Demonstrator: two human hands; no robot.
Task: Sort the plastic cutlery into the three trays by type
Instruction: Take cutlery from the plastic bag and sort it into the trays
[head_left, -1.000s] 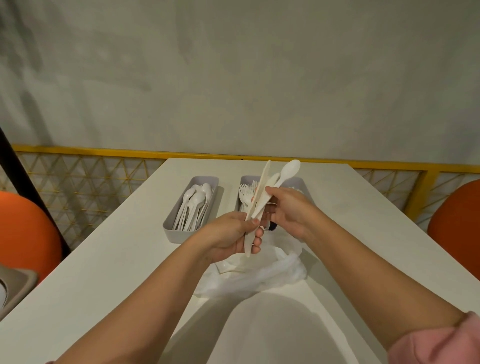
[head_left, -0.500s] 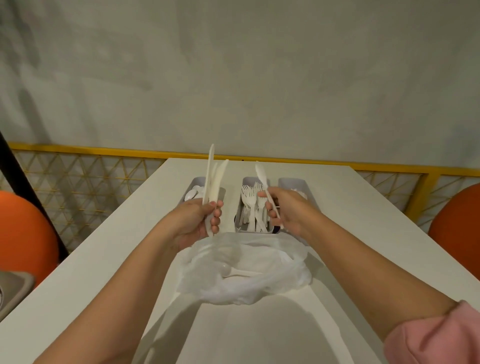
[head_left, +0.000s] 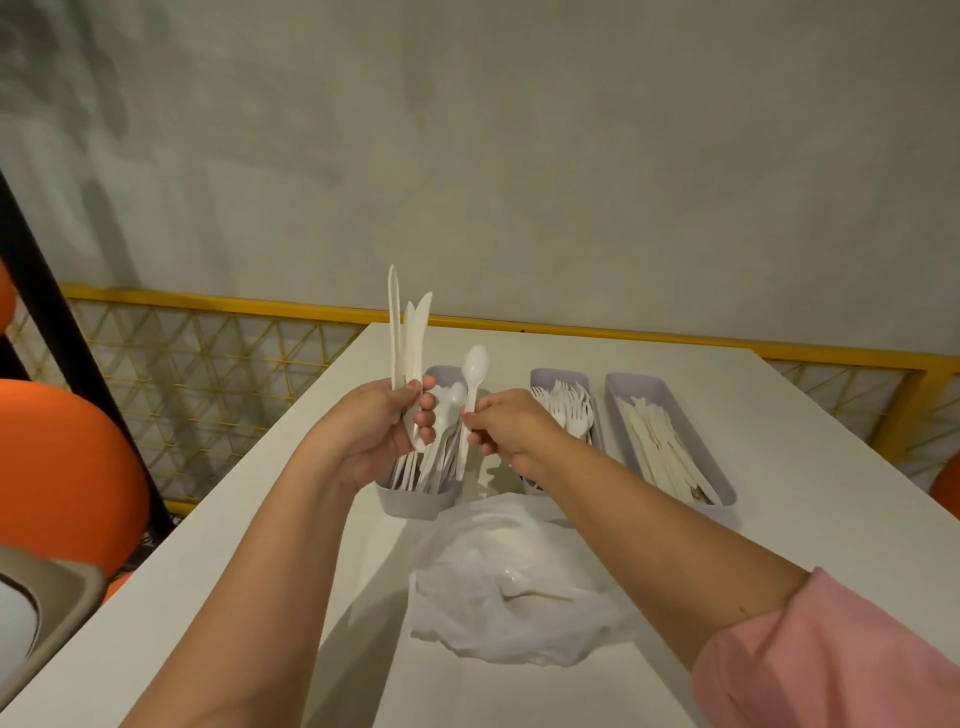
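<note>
The right hand (head_left: 511, 431) has carried its spoon (head_left: 474, 374) leftward — now over the spoon tray (head_left: 415, 501), close beside the left hand (head_left: 374, 431) and its knives (head_left: 410, 338).

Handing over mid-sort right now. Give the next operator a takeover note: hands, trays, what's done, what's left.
Left hand grips a bunch of knives upright.
Right hand pinches one spoon by its handle, near the spoon tray, leftmost.
Fork tray is middle, knife tray rightmost; all three already hold cutlery.
Left: spoon into its tray, knives into theirs, then the plastic bag, where at least one piece shows.
</note>
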